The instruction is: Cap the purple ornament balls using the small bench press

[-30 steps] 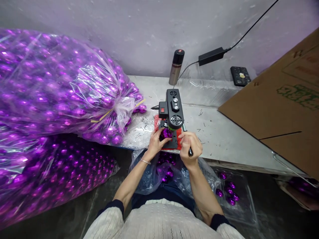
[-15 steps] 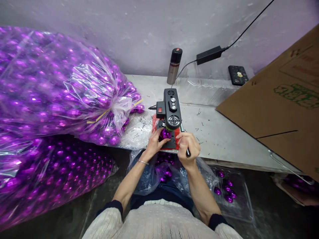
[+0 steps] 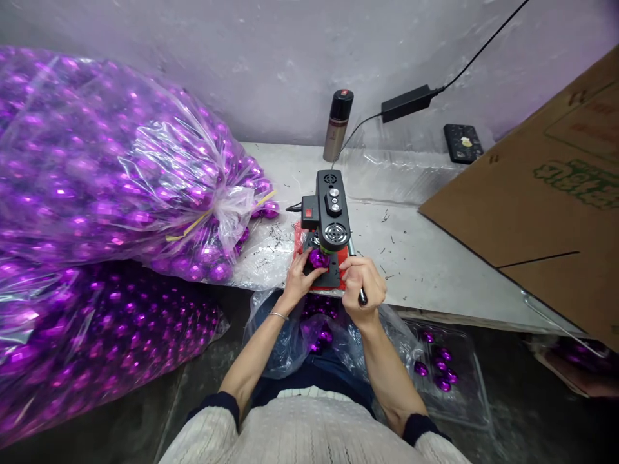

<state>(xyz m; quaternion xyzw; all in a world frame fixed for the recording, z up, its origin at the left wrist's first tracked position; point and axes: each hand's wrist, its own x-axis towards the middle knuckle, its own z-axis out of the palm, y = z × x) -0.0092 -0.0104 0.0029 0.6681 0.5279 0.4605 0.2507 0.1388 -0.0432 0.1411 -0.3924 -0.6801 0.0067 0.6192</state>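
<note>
A small black bench machine (image 3: 329, 212) stands on a red pad at the near edge of the white table (image 3: 425, 264). Under its head sits a shiny purple ball (image 3: 319, 258). My left hand (image 3: 300, 276) has its fingers curled round that ball and holds it in place. My right hand (image 3: 362, 290) is closed round the machine's lever handle (image 3: 360, 295), just right of the ball. A clear bag with more purple balls (image 3: 319, 332) lies open in my lap below both hands.
Two large clear sacks of purple balls (image 3: 111, 187) fill the left. A cardboard sheet (image 3: 541, 206) leans at right. A flask (image 3: 337, 125), a power adapter (image 3: 406, 103) and a black phone (image 3: 463, 142) sit at the back. A clear tray with several purple balls (image 3: 442, 374) lies lower right.
Both hands keep their holds on the ball and the lever; the right hand has shifted slightly. The view has drifted a little.
</note>
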